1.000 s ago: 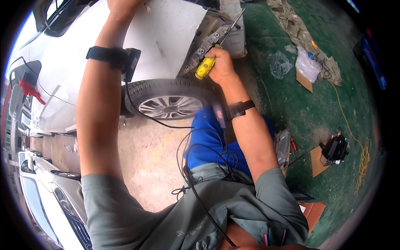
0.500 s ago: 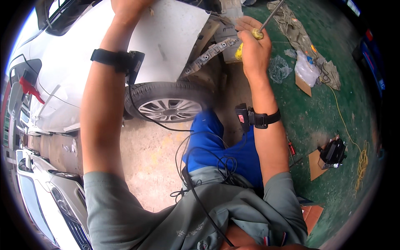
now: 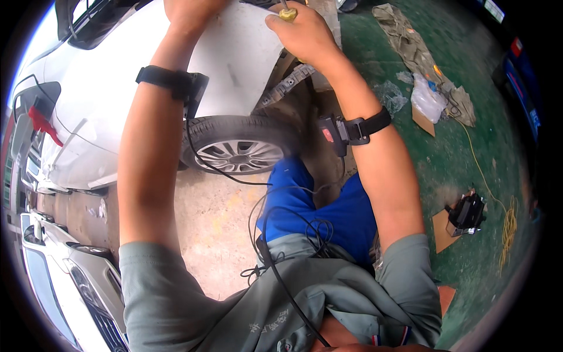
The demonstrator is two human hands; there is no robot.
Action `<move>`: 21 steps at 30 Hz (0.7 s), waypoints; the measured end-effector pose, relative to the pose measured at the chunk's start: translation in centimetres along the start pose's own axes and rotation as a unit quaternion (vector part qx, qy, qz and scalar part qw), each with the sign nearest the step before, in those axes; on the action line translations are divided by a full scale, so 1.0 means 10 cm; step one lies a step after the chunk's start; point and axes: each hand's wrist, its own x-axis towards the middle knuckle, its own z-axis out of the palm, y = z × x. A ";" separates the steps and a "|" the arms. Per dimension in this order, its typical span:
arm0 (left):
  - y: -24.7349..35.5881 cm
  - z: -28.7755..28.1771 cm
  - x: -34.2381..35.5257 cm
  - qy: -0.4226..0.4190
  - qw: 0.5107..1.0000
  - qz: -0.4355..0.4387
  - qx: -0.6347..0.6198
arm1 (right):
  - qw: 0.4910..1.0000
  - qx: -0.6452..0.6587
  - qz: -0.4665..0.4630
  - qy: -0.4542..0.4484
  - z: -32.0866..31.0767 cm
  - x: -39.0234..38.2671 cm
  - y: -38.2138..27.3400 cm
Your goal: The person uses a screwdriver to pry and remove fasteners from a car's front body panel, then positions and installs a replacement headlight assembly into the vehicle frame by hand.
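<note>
My right hand (image 3: 308, 32) is closed around the yellow handle of a screwdriver (image 3: 287, 14). Its metal shaft points up and leaves the picture at the top. The hand is over the front corner of a white car fender (image 3: 234, 70). My left hand (image 3: 193, 10) lies at the top edge by the same fender, its fingers cut off by the frame. Below the fender's edge shows a grey metal bracket with holes (image 3: 288, 83), partly behind my right wrist. The car's wheel (image 3: 239, 154) stands under the fender.
On the green floor to the right lie a drab cloth (image 3: 404, 41), plastic bags (image 3: 429, 100), a black part on cardboard (image 3: 467, 214) and a yellow cord (image 3: 509, 234). Black cables (image 3: 267, 246) hang over my lap. Another white car (image 3: 56, 281) stands at the left.
My right hand has moved left with the screwdriver, from beside the bracket to the fender's corner. My left hand has shifted slightly to the right.
</note>
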 end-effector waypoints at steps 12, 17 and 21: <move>0.05 -0.05 -0.04 -0.007 1.000 0.001 -0.010 | 0.998 -0.045 0.002 0.047 0.12 -0.05 0.00; 0.05 -0.04 -0.03 0.010 0.999 -0.009 -0.033 | 0.999 -0.034 0.019 0.022 0.05 -0.04 -0.08; 0.03 -0.05 -0.02 0.002 1.000 -0.014 -0.026 | 0.997 -0.060 0.024 0.042 0.12 -0.06 -0.07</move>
